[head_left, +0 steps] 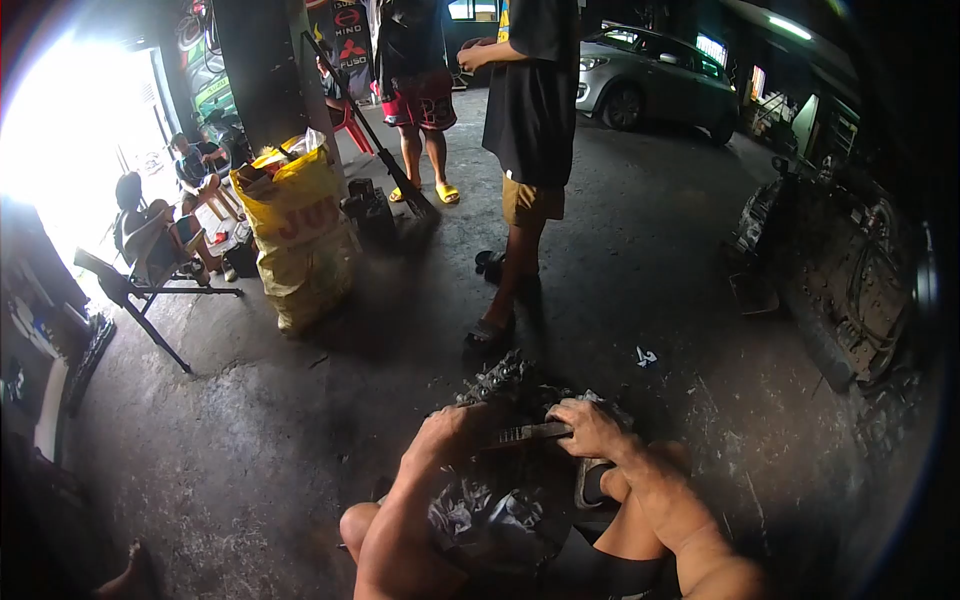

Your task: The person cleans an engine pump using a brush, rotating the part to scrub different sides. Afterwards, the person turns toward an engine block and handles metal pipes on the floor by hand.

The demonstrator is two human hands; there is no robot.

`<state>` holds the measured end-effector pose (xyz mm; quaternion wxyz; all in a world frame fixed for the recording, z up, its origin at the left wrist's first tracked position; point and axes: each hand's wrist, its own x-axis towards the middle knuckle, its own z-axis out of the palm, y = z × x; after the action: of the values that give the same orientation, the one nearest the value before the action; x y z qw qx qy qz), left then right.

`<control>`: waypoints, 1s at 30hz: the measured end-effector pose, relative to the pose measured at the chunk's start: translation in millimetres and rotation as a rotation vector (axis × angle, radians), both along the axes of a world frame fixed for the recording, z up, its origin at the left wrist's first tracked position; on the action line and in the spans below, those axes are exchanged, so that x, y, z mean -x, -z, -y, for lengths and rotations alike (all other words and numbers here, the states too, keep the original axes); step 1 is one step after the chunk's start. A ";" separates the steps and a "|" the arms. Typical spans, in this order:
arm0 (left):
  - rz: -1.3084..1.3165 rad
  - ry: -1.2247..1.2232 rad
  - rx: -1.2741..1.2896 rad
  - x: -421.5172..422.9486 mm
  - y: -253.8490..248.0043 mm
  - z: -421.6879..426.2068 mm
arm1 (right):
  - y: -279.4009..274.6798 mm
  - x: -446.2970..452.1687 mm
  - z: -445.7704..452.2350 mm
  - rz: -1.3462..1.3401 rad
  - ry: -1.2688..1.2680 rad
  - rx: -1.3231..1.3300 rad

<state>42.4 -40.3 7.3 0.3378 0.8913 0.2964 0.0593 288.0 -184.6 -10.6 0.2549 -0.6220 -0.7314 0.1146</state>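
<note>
Low in front of me, my right hand (588, 428) is closed over the right end of a dark narrow bar (532, 433) with a lighter, ridged strip along it. My left hand (455, 430) is curled by the bar's left end. Its fingertips are hidden, so I cannot make out what it grips. Just beyond my left hand lies a greasy, lumpy metal part (498, 380). Crumpled grey-white rags or paper (480, 508) lie on the floor between my legs.
A person in a dark shirt (535, 110) stands just ahead, another in red shorts (418, 108) behind. A full yellow sack (300, 235), a broom (415, 200) and a folding chair (150, 270) are at left. A large greasy engine block (840, 270) stands right; a grey car (655, 80) is farther back.
</note>
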 end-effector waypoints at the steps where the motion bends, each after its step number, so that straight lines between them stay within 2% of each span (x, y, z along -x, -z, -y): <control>1: 0.017 0.002 -0.012 -0.4 -0.3 -0.1 | -0.2 0.0 -0.2 0.002 -0.003 -0.005; 9: 0.128 -0.015 -0.049 -2.5 -2.6 1.4 | 5.5 -2.5 -1.9 -0.004 -0.004 -0.002; 13: -0.003 -0.004 0.056 -2.1 -12.3 9.1 | -3.2 1.1 -1.2 -0.007 0.004 0.065; 14: -0.036 -0.040 0.074 -6.6 -16.8 10.6 | 7.4 -0.5 -1.2 -0.004 0.021 -0.020; 16: 0.079 -0.016 -0.135 -8.3 2.8 -0.4 | -1.2 -1.9 -5.1 0.001 0.010 0.012; 25: 0.107 -0.033 -0.219 -4.5 -13.6 8.6 | -0.7 -3.4 -0.8 -0.005 0.010 -0.007; 30: 0.200 -0.065 -0.393 -11.1 21.2 7.3 | -8.7 0.9 -2.3 -0.015 0.045 -0.012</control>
<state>53.5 -47.7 -13.8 0.1832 0.9197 0.2725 0.2151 287.1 -182.3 -1.8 0.2665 -0.6360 -0.7160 0.1089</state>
